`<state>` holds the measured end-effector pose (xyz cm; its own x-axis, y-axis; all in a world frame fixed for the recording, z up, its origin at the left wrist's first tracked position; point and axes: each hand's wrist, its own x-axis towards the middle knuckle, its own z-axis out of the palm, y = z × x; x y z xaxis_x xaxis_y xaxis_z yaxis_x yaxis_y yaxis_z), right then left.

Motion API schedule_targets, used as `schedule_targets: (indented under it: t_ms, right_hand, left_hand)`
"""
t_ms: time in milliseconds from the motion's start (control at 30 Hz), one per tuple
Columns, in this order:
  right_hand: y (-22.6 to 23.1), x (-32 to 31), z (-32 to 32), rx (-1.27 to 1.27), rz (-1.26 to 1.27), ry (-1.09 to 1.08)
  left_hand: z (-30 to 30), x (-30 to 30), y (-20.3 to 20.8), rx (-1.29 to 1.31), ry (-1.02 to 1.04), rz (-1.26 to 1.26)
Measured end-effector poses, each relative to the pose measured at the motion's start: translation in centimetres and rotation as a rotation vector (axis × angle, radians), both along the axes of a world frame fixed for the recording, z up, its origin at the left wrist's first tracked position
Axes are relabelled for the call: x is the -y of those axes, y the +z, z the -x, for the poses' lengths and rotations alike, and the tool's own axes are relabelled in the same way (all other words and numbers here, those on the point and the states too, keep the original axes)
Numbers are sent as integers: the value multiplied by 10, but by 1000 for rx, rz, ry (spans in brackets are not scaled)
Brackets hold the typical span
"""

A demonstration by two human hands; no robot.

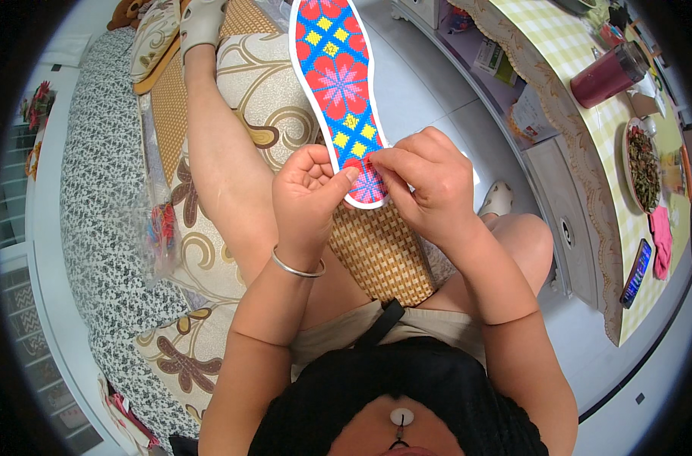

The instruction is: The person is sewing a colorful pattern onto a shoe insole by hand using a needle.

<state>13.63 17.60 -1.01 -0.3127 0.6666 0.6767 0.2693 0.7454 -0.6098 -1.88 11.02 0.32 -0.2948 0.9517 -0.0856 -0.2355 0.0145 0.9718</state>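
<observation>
The embroidered insole is in front of the person, its narrow heel end near and its broad end far, patterned in red, blue, yellow and pink inside a white rim. The left hand is closed on the left side of the heel end — thumb flat on the top face, the other fingers curled in beside the edge. A silver bangle circles that wrist. The right hand is mostly closed at the right side of the heel, its fingertips bent in against the stitched face; whether they pinch anything is impossible to tell. Nearer than the insole is a woven tan surface, between the thighs. To the left, a clear plastic bag with colourful contents lies on the patterned cover. Far to the right, a purple flask stands on the checked tablecloth.
</observation>
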Motion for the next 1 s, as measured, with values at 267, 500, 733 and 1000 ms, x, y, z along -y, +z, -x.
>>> schedule_targets:
  t_ms: [267, 500, 733, 1000]
  right_hand:
    - [1, 1, 2, 27, 13, 8]
    - [2, 2, 1, 56, 9, 11]
    - [6, 4, 0, 123, -20, 15]
    - [6, 6, 1, 159, -36, 36]
  left_hand:
    - [-1, 1, 2, 0, 6, -12]
    - [-2, 1, 1, -7, 6, -17]
    - [-5, 2, 2, -80, 12, -23]
    - [-9, 6, -1, -216, 5, -98]
